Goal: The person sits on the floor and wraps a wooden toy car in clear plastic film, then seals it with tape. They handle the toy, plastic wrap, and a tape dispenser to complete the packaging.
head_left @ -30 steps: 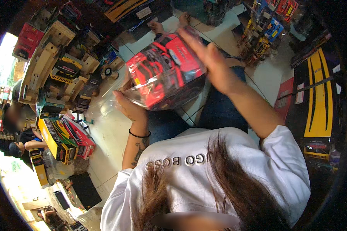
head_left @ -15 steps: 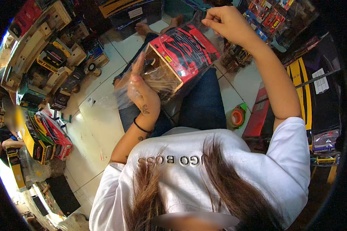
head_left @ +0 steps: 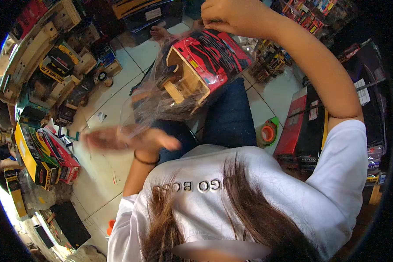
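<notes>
Right hand (head_left: 231, 15) grips bagged red toy-car box (head_left: 205, 65); left hand (head_left: 126, 139) open, blurred.

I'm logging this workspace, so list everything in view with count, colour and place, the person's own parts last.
toy car box: one, red and black with a tan cardboard inside, raised over the lap.
clear plastic wrap: one, see-through, hanging off the box toward the left hand.
tape roll: one, orange on a green holder, on the floor at right.
flat boxes: a stack, red and black, floor at right.
boxed toys: several, yellow and red, floor at left.
tiled floor: pale.
wristband: one, black, left wrist.
left hand: blurred, open, by the wrap.
right hand: at the box top.
</notes>
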`<state>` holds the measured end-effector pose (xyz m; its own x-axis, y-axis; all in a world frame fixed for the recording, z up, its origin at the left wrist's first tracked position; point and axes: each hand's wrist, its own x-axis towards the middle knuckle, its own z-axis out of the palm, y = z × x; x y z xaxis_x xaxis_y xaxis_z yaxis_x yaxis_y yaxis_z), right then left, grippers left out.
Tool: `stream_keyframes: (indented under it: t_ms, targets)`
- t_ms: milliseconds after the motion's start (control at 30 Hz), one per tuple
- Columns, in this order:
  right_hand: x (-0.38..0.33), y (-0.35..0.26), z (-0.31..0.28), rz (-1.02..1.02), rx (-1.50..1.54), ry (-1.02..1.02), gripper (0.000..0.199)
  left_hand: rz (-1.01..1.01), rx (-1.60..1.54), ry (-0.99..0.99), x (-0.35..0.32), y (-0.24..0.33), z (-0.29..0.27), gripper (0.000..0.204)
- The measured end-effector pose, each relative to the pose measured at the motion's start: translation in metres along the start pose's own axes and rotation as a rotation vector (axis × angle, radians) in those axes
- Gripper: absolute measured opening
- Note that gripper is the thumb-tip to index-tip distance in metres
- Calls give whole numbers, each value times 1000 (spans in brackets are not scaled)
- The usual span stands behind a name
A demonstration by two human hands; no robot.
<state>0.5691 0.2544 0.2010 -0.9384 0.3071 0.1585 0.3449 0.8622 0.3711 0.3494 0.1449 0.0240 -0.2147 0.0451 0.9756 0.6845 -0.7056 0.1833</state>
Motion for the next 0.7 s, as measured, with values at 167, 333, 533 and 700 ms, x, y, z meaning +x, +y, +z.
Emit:
stream_keyframes:
  t_ms: [167, 333, 533, 700]
  targets:
    - [-5, -5, -6, -46, 69, 15, 15, 709, 81, -900, 28, 71, 20, 81]
    - [-7, -19, -6, -33, 74, 54, 16, 401, 386, -1069, 26, 74, 62, 77]
    - [-12, -26, 10, -129, 99, 124, 14, 181, 204, -1017, 44, 61, 52, 69]
    - [-11, -27, 14, -164, 9, 130, 13, 217, 293, -1062, 51, 55, 45, 57]
